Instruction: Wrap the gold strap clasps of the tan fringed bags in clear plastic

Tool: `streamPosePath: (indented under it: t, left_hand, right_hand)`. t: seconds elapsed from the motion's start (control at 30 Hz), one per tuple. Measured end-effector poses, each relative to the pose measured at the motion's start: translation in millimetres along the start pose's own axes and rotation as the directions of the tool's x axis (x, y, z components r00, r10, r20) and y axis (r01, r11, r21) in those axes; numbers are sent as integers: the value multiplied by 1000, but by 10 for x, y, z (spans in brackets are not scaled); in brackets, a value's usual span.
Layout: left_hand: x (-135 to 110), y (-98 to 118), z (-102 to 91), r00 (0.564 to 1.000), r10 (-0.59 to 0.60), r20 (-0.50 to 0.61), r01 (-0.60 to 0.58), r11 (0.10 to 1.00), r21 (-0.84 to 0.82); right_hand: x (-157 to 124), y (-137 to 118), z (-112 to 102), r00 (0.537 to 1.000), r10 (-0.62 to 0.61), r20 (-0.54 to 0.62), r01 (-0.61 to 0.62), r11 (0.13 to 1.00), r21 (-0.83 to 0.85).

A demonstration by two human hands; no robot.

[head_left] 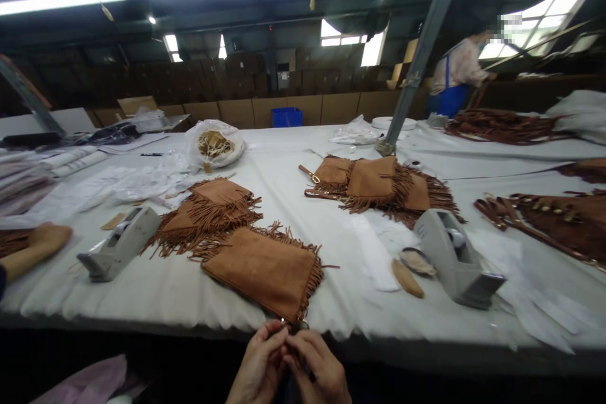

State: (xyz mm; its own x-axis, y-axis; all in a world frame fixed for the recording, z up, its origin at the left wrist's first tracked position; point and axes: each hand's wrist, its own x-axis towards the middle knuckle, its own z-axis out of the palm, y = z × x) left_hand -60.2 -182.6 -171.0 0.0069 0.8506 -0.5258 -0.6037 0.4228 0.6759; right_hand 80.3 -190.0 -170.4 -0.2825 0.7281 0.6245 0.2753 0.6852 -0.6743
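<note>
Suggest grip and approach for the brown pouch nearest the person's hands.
Probably pinch the brown pouch by its near long edge, left of middle, from the person's side. It lies flat and that edge looks bare, while fringe trails off the right end. Left hand and right hand crowd the near corner.
</note>
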Motion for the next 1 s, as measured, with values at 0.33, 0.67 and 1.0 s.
streamPosePath:
  t: [0.33, 0.67, 1.0]
  left_hand:
    - [409, 119, -177, 284, 402, 871, -821, -367, 437]
    - [594, 112, 144, 473, 446, 760, -867, 82, 491]
    - [614, 48, 422, 850, 357, 388, -527, 567, 633]
  right_hand:
    - [161, 38, -227, 916, 372, -152, -361, 928, 94]
    - [82, 608, -1076, 966, 100, -240, -217, 817, -534]
    - [152, 1456, -2269, 880, 404, -250, -398, 339, -852]
